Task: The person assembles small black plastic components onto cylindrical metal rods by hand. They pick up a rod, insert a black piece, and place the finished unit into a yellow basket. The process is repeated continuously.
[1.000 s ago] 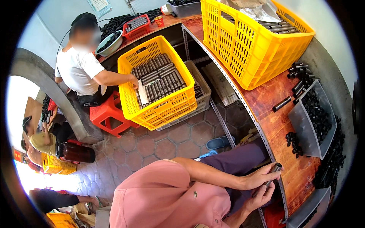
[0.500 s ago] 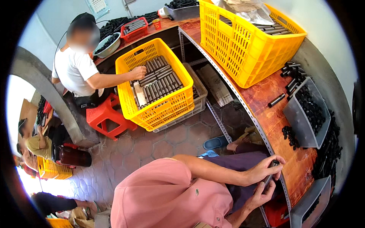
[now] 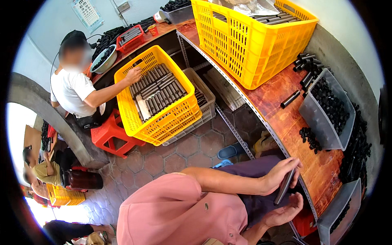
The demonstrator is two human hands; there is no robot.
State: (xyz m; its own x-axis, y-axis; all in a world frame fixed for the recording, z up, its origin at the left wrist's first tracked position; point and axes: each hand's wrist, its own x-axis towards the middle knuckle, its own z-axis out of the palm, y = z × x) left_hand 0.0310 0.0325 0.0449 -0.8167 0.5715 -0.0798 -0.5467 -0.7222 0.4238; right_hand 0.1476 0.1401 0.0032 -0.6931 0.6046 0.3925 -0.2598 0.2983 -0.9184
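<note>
Over my lap, beside the bench edge, my left hand (image 3: 277, 178) is closed around a slim dark metal tube (image 3: 282, 190). The tube slants, with its lower end sticking out below my fingers. Just under that end is my right hand (image 3: 286, 210), fingers loosely apart, holding nothing. On the reddish-brown bench (image 3: 288, 116) nearest my hands stand a grey plastic bin (image 3: 304, 126) of small black caps and a second grey bin (image 3: 332, 218). Loose black caps (image 3: 310, 139) lie beside the first bin, and a single dark tube (image 3: 290, 99) lies farther along.
A big yellow crate (image 3: 249, 53) with metal tubes stands on the bench's far end. A co-worker in white reaches into another yellow crate (image 3: 157, 132) of tubes, stacked on a grey crate (image 3: 207, 114). A red stool (image 3: 110, 139) is on the tiled floor. Black pieces (image 3: 355, 159) line the wall.
My right hand has let go of the tube and opened just below it. My left hand still grips the tube, which now shows more of its length. The co-worker's hand has lifted slightly.
</note>
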